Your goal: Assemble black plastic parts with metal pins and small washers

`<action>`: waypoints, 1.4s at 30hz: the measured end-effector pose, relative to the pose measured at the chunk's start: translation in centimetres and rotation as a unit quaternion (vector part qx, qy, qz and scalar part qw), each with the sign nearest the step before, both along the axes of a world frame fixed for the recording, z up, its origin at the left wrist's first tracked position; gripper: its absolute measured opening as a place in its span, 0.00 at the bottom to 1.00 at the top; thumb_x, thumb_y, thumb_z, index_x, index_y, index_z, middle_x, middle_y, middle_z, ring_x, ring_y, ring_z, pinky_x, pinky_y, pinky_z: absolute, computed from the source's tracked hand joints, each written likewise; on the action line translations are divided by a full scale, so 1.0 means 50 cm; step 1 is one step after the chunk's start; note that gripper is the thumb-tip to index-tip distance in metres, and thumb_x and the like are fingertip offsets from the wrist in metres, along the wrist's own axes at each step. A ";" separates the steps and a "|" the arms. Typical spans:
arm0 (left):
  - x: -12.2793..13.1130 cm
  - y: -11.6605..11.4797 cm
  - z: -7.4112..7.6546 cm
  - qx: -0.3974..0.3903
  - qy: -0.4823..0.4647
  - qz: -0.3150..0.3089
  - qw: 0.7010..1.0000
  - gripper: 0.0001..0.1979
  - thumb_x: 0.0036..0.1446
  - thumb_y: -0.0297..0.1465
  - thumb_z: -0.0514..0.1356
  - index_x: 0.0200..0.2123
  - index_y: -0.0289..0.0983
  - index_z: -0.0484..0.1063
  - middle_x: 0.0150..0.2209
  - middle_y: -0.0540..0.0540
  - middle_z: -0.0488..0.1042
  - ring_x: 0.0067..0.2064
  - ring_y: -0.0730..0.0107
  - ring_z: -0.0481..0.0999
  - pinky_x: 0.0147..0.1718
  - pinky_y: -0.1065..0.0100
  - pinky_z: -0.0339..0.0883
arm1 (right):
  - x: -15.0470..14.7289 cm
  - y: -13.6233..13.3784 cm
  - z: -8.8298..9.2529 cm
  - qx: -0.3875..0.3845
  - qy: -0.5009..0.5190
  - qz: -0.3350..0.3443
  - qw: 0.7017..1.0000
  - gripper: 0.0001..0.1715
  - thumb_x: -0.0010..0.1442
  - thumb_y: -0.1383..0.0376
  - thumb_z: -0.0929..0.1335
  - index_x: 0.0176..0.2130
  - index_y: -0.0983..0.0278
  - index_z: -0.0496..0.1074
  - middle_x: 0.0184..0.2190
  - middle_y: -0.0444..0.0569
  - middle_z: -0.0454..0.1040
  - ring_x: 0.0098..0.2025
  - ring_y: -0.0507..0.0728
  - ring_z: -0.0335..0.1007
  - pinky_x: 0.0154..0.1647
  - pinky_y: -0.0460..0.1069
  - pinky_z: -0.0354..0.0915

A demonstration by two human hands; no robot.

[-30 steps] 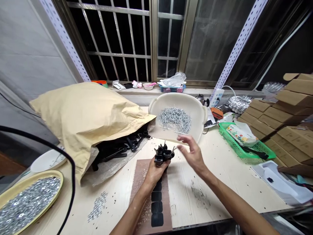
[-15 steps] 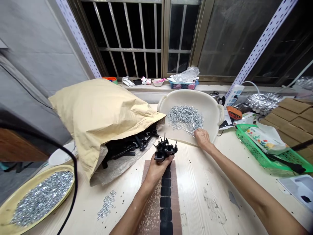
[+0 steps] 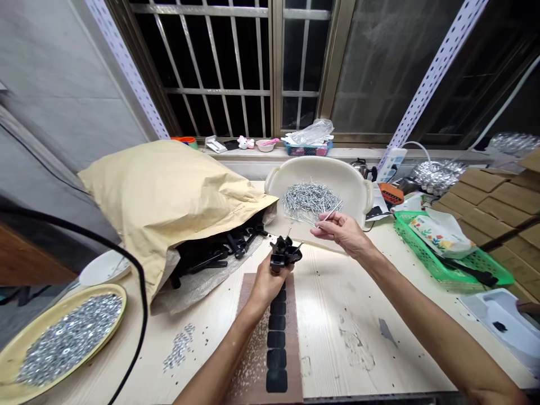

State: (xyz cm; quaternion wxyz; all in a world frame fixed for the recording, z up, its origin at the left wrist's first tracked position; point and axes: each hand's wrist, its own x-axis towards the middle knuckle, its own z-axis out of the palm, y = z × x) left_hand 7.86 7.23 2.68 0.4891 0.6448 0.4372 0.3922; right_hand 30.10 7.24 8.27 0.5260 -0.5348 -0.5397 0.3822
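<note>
Black plastic parts (image 3: pixel 285 254) with metal screws standing up from them are gripped in my left hand (image 3: pixel 266 282), above a brown strip (image 3: pixel 291 337) that bears a row of black pads (image 3: pixel 277 340). My right hand (image 3: pixel 343 232) is closed on a long thin screw, pinched between thumb and fingers, over the near edge of a white basin (image 3: pixel 356 188). A heap of similar screws (image 3: pixel 310 198) lies in that basin. To the left, an open paper sack (image 3: pixel 169 191) shows black parts (image 3: pixel 219 256) in its mouth.
A yellow tray (image 3: pixel 120 304) of metal nuts stands at the left, with a small pile of nuts (image 3: pixel 179 347) on the table. A black cable (image 3: pixel 145 298) curves across the left. At the right are a green basket (image 3: pixel 447 275) and stacked cardboard boxes (image 3: pixel 485 208).
My right hand has risen from the heap and moved left, now with a screw in its fingers. The black parts in my left hand have tilted slightly. The whole view has shifted a little.
</note>
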 end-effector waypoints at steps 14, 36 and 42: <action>0.008 -0.011 0.009 0.024 -0.008 -0.038 0.999 0.16 0.44 0.29 0.64 0.40 0.36 0.72 0.38 0.46 0.77 0.39 0.61 0.74 0.38 0.66 0.66 | -0.107 -0.010 0.092 0.183 -0.273 0.205 0.922 0.10 0.54 0.58 0.71 0.37 0.58 0.76 0.48 0.47 0.72 0.53 0.57 0.66 0.55 0.58 0.60; -0.048 0.002 0.017 -0.088 -0.066 0.025 0.994 0.15 0.44 0.36 0.66 0.35 0.35 0.75 0.35 0.45 0.78 0.38 0.60 0.76 0.40 0.63 0.68 | 0.063 0.102 -0.094 -0.200 -0.533 -0.169 0.805 0.15 0.60 0.70 0.60 0.38 0.73 0.74 0.37 0.64 0.74 0.42 0.61 0.71 0.39 0.49 0.58; -0.035 -0.003 0.032 -0.086 -0.055 0.002 0.995 0.12 0.43 0.33 0.65 0.33 0.33 0.75 0.32 0.45 0.77 0.36 0.62 0.75 0.39 0.64 0.67 | 0.002 0.021 0.061 0.088 -0.433 -0.043 0.896 0.17 0.64 0.56 0.60 0.36 0.64 0.72 0.32 0.47 0.71 0.34 0.53 0.66 0.34 0.46 0.59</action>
